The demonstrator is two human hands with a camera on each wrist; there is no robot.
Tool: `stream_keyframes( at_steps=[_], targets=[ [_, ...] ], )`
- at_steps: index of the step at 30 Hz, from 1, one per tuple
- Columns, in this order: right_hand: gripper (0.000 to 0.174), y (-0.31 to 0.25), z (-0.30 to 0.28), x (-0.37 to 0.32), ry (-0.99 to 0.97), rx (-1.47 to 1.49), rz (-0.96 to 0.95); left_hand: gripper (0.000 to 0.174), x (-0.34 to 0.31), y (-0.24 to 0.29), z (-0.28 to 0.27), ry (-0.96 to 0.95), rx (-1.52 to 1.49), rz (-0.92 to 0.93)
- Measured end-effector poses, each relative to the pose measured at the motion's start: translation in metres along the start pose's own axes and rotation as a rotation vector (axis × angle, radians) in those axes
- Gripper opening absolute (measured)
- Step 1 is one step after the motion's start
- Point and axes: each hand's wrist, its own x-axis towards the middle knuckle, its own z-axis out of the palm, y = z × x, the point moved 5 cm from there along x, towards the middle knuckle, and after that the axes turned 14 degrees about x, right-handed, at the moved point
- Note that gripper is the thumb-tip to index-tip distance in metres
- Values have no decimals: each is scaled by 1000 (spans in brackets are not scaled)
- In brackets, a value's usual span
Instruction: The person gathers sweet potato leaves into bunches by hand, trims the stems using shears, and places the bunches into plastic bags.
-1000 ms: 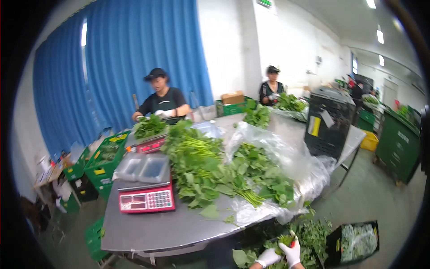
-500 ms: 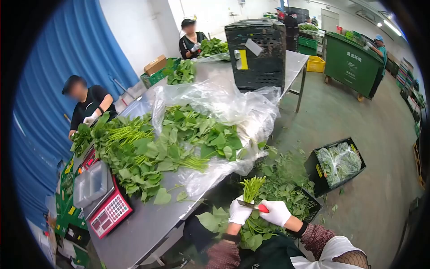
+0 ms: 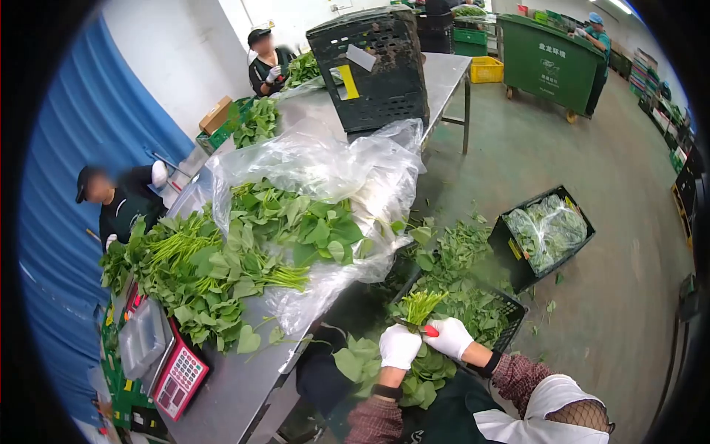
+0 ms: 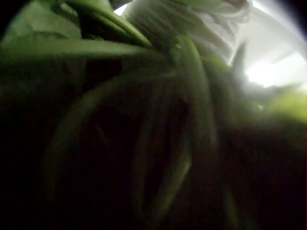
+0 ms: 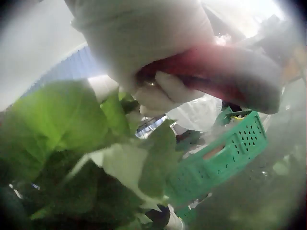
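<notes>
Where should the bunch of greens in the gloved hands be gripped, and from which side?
Round the gathered stems of the bunch of greens, between cut ends and leaves, as the left hand grips it. Come from the left: the stems stand upright in a tight bundle, the leaves below flop loose, and the right hand with its red-handled knife occupies the other side.

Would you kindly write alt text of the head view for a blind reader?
The left hand grips a bunch of green stems while the right hand holds a red-handled knife to it, above a black crate beside a table.
</notes>
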Motion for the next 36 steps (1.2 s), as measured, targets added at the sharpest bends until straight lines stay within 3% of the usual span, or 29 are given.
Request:
stream_keyframes(
  at_steps=[12,14,15,16,18,20,21,24,25,26,28,29,30,32,34,36],
  targets=[
    [26,73,15,-1,-92,80,45,26,-1,8,51,-120,45,22],
    [28,105,12,-5,-133,299,293,25,-1,15,37,-103,-7,64],
    [34,184,15,-21,23,401,627,23,-6,31,-5,-22,-153,108],
    [37,211,-11,-34,-142,-80,689,22,-14,35,-38,61,-289,147],
    [39,261,-34,-62,-146,-407,562,18,-18,34,-78,194,-390,229],
    [40,227,-73,-75,-129,-364,787,19,-18,21,-89,64,-562,206],
    [40,215,-81,-71,-137,-389,773,18,-19,12,-88,56,-682,232],
    [37,181,-90,-33,194,-80,494,10,-36,-11,-96,-207,-1283,200],
    [32,171,-84,-16,190,42,424,8,-39,-19,-94,-160,-1573,350],
    [27,149,-76,4,173,166,349,5,-47,-23,-104,-243,-1949,489],
    [21,101,-57,43,65,229,250,8,-53,-44,-96,-264,-2195,427],
    [23,48,-48,53,-16,303,180,8,-55,-57,-86,-207,-2147,354],
    [26,-5,-40,61,-92,377,112,9,-65,-67,-88,-145,-1870,271],
    [26,-96,-22,67,-235,307,-117,12,-92,-78,-98,-72,-1719,270],
    [25,-164,1,63,-337,282,-354,17,-111,-96,-109,-65,-1777,200],
    [22,-208,21,52,-442,268,-582,15,-118,-118,-116,-115,-2051,267]
  ],
)
